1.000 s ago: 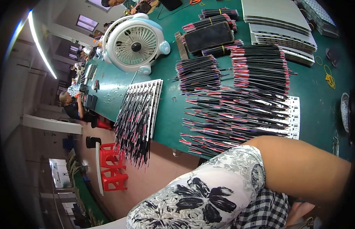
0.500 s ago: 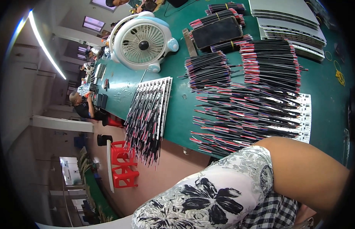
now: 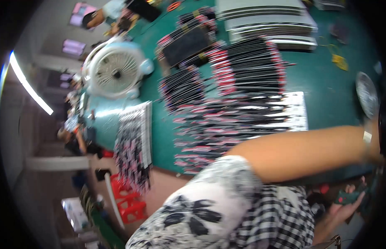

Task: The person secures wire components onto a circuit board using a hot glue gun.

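Observation:
My left arm, in a floral sleeve, stretches to the right across the table front. My left hand is at the dark right rim, blurred, its fingers not readable, past a band on the wrist. Beyond it stands a shiny silver oval thing, its kind unclear. Low at the right, below the table edge, my right hand is closed around a small dark green object with a red spot. White circuit-board panels with rows of black, red and white wires lie left of my left hand.
Bundled wires, a dark phone and stacked white panels lie farther back on the green table. A white fan stands left, near another wired panel stack. Red stools are on the floor. Other people sit along the table.
The view has swung, so the table things sit farther left. My left forearm now reaches out to the right. My right hand with the green object has come into view.

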Available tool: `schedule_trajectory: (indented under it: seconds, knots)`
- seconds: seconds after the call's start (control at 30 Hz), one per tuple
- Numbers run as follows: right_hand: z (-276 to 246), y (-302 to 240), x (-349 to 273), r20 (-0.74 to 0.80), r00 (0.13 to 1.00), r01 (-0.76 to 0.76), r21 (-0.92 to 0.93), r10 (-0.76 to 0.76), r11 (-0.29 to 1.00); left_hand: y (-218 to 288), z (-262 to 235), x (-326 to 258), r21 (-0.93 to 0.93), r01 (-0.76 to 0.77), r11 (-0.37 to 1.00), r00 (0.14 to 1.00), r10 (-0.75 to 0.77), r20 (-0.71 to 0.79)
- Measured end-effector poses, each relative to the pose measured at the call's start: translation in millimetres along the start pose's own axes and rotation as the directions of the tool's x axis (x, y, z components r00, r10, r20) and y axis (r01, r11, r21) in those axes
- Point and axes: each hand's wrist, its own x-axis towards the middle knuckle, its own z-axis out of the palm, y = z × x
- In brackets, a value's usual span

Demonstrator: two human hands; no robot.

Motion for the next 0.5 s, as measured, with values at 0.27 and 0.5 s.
schedule_trajectory:
  seconds: [0.27,0.5]
  knots:
    - [3.2,11.3,7.3,0.169,0.980,0.078,0.162,-0.106,0.984,-25.6,27.6,-29.0,-0.351,0.412,0.841,0.892,-0.295,0.342]
    - [23.2,9.3,-8.3,0.174,0.976,0.108,0.139,-0.131,0.984,-9.6,25.7,-11.5,-0.389,0.593,0.705,0.802,-0.477,0.360]
